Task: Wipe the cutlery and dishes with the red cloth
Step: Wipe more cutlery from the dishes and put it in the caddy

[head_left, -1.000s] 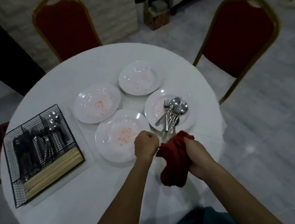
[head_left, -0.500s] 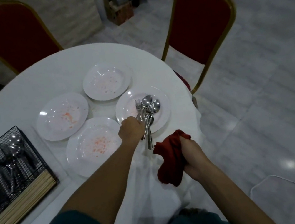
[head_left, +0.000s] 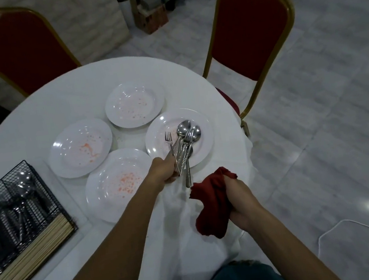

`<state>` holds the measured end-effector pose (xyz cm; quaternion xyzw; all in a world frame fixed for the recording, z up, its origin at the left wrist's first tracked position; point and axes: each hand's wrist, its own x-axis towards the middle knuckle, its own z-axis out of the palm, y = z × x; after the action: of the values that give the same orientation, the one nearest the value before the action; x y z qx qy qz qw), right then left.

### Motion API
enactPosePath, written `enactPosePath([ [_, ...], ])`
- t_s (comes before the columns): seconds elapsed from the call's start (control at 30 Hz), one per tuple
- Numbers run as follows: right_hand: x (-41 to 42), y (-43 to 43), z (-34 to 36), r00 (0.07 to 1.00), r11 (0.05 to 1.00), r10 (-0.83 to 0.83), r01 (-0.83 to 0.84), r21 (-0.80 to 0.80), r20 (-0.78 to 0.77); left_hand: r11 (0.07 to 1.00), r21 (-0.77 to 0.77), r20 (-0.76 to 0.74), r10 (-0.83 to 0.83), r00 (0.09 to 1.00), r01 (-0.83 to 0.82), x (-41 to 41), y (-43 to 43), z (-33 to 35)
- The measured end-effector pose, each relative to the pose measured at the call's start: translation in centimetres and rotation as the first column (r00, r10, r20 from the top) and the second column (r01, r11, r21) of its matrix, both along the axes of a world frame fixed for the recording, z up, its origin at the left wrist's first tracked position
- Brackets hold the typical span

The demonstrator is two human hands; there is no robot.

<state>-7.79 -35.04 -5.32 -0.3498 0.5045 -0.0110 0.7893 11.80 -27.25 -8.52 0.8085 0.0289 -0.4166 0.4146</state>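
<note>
Since a second ago our left hand [head_left: 163, 171] has left its place beside the cloth and gone forward to the cutlery [head_left: 184, 139]. It now grips the handles in a fist. Our right hand [head_left: 240, 203] is curled tight round the red cloth [head_left: 214, 208], which hangs bunched from that fist just this side of the handle ends.

The cutlery is a loose bundle of spoons and forks, fanned out over the plate [head_left: 205, 141] near the table's right edge. We cannot tell whether the spoon bowls rest on the plate or hang just above it. One handle pokes out below our fist, lower than its fellows.

We judge that handle the first risk: with so many pieces in one fist, any tug from the cloth could pull it free to clatter on the plate or drop past the nearby edge. Fork tines could also snag the cloth. Since the cloth is wadded, we have little flat face to wipe with, and pieces pressed together may keep their inner sides dirty.

Beyond lie the other plates [head_left: 100, 195], speckled orange; wiping them first would carry that soil onto the cutlery. On the left of the table [head_left: 61, 97] stands a wire basket [head_left: 2, 180].
</note>
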Motion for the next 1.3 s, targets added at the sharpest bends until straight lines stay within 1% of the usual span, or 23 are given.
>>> enactPosePath([
  [0.1,0.0,-0.5,0.0,0.999,0.999,-0.035,0.033,0.042,0.040,0.992,-0.128,-0.102,-0.002,0.995,-0.012,-1.6,2.0,1.9],
  [0.23,1.2,-0.1,1.1,0.983,0.985,-0.147,0.135,0.111,0.114,0.948,-0.309,-0.118,0.044,0.992,-0.079,-4.2,4.2,5.2],
  [0.27,1.5,-0.1,1.2,0.981,0.985,-0.141,0.126,0.115,0.136,0.930,-0.353,-0.126,0.061,0.990,-0.102,-4.8,4.5,5.9],
  [0.33,2.1,0.0,1.6,0.979,0.995,-0.035,0.016,0.094,0.203,0.920,-0.379,-0.078,0.070,0.994,-0.095,-6.3,5.2,7.2],
  [0.4,3.1,0.9,2.8,0.968,0.996,0.056,-0.071,0.054,0.245,0.951,-0.308,0.076,0.052,0.996,-0.026,-7.5,5.8,8.4],
  [0.47,4.2,1.8,3.4,0.965,0.995,0.066,-0.084,0.061,0.253,0.980,-0.197,0.261,0.026,0.965,0.027,-8.1,6.6,9.0],
  [0.53,5.1,2.7,3.6,0.959,0.994,0.060,-0.084,0.075,0.277,0.996,-0.085,0.399,0.003,0.917,0.034,-8.1,7.4,9.3],
  [0.63,6.1,3.9,4.1,0.937,0.987,0.036,-0.087,0.132,0.347,0.999,0.033,0.525,-0.014,0.851,-0.004,-8.0,8.8,10.1],
  [0.7,6.7,4.5,4.5,0.920,0.987,0.055,-0.110,0.119,0.388,0.996,0.085,0.574,-0.041,0.818,-0.009,-8.1,9.6,10.6],
  [0.77,7.3,5.0,4.5,0.921,0.987,0.124,-0.152,0.048,0.370,0.992,0.125,0.557,-0.093,0.825,0.027,-8.2,10.4,11.1],
  [0.83,7.9,5.4,4.4,0.921,0.979,0.202,-0.198,-0.047,0.333,0.982,0.155,0.493,-0.174,0.852,0.111,-8.5,11.0,11.6],
  [0.87,8.2,5.5,4.4,0.918,0.975,0.223,-0.208,-0.079,0.329,0.973,0.158,0.462,-0.222,0.859,0.167,-8.7,11.2,11.8],
  [0.93,8.8,5.3,4.4,0.923,0.978,0.205,-0.179,-0.107,0.326,0.959,0.137,0.431,-0.282,0.857,0.246,-9.3,11.6,12.1],
  [0.97,9.1,5.0,4.3,0.927,0.980,0.188,-0.155,-0.125,0.324,0.962,0.113,0.430,-0.272,0.861,0.248,-9.6,11.7,12.3],
  [1.03,9.7,4.5,4.1,0.935,0.976,0.185,-0.138,-0.168,0.303,0.981,0.040,0.436,-0.189,0.880,0.191,-9.7,11.8,12.5],
  [1.1,10.1,4.4,3.8,0.938,0.982,0.169,-0.133,-0.137,0.302,0.991,0.013,0.448,-0.125,0.885,0.133,-9.5,11.6,12.9],
  [1.17,10.4,4.5,4.0,0.939,0.983,0.179,-0.157,-0.095,0.293,0.993,0.042,0.457,-0.116,0.882,0.109,-9.3,11.4,12.9],
  [1.23,10.5,5.1,4.7,0.940,0.976,0.211,-0.190,-0.105,0.266,0.993,0.057,0.446,-0.120,0.887,0.106,-8.8,11.5,12.7],
  [1.3,10.4,5.0,5.1,0.953,0.976,0.197,-0.169,-0.137,0.230,0.989,0.024,0.415,-0.140,0.899,0.143,-8.5,11.8,12.4],
])
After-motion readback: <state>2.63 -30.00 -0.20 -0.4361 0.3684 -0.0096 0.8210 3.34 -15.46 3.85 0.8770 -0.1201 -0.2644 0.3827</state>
